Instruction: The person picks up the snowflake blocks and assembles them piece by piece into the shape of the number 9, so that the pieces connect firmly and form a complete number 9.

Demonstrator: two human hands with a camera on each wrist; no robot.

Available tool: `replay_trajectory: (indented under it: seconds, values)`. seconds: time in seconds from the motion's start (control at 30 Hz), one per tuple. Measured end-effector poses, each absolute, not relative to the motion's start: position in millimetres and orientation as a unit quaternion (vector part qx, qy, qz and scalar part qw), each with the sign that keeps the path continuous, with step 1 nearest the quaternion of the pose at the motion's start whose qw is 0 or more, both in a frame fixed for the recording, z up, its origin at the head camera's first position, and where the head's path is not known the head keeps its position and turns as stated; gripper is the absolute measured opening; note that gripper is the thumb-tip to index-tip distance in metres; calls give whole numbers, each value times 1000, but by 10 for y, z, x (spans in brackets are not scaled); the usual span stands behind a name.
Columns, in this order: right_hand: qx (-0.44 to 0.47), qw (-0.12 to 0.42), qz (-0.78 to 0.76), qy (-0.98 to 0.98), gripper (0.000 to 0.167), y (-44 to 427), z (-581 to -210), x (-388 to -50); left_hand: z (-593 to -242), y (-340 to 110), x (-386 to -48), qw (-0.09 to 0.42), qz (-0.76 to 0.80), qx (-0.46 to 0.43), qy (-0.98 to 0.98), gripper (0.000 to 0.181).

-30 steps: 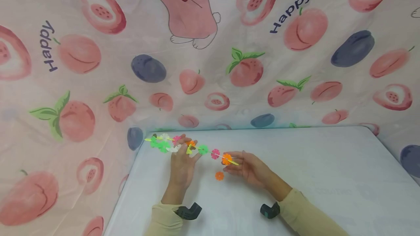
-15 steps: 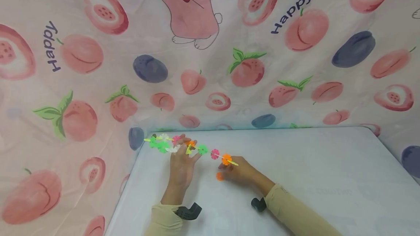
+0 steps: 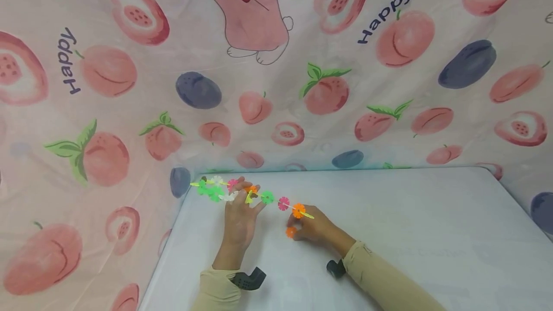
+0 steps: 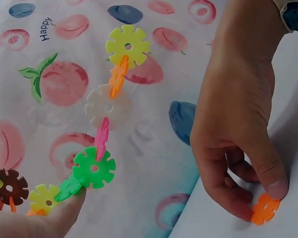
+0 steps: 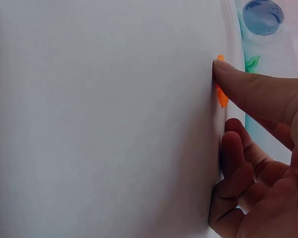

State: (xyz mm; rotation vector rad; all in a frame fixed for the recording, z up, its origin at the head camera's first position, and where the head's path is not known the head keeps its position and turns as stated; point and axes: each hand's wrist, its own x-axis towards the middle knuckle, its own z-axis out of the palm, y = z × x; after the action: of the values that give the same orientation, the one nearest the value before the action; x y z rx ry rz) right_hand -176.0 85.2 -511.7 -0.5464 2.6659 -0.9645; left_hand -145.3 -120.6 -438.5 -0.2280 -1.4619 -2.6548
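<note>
My left hand (image 3: 239, 222) holds up a chain of notched plastic flower discs (image 3: 268, 197) in yellow, orange, white, pink, green and brown. In the left wrist view, one free end stretches up to a yellow disc (image 4: 128, 47), and the thumb lies under a green disc (image 4: 94, 167). Beneath that end, as the head view shows it, my right hand (image 3: 319, 226) is down at the table. Its thumb and forefinger pinch a single orange flower disc (image 4: 265, 209), the other fingers curled. From the right wrist, this disc (image 5: 222, 97) appears nearly edge-on behind the thumb.
A white-covered table (image 3: 423, 234) lies under both hands. Behind it and to the left hangs a fruit-printed cloth (image 3: 268, 76). Dark wrist cameras (image 3: 249, 279) sit at both tan sleeves (image 3: 380, 277).
My right hand has come down and left from beside the chain's end to the loose orange disc, and its fingers have closed on it. The left hand and the chain stay nearly still.
</note>
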Motion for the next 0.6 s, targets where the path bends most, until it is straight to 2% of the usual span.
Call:
replay_trajectory:
  seconds: [0.17, 0.4, 0.6]
  values:
    - [-178, 126, -341, 915, 23, 886, -5159, -1769, -4395, -1205, -1456, 50, -871, -73, -483, 17]
    - [-131, 162, -387, 898, 24, 970, -5170, -1767, -4419, -1224, -1467, 48, -872, -64, -483, 17]
    - [-169, 140, -379, 899, 14, 1123, -5203, -1809, -4443, -1252, -1486, 57, -873, -54, -481, 18]
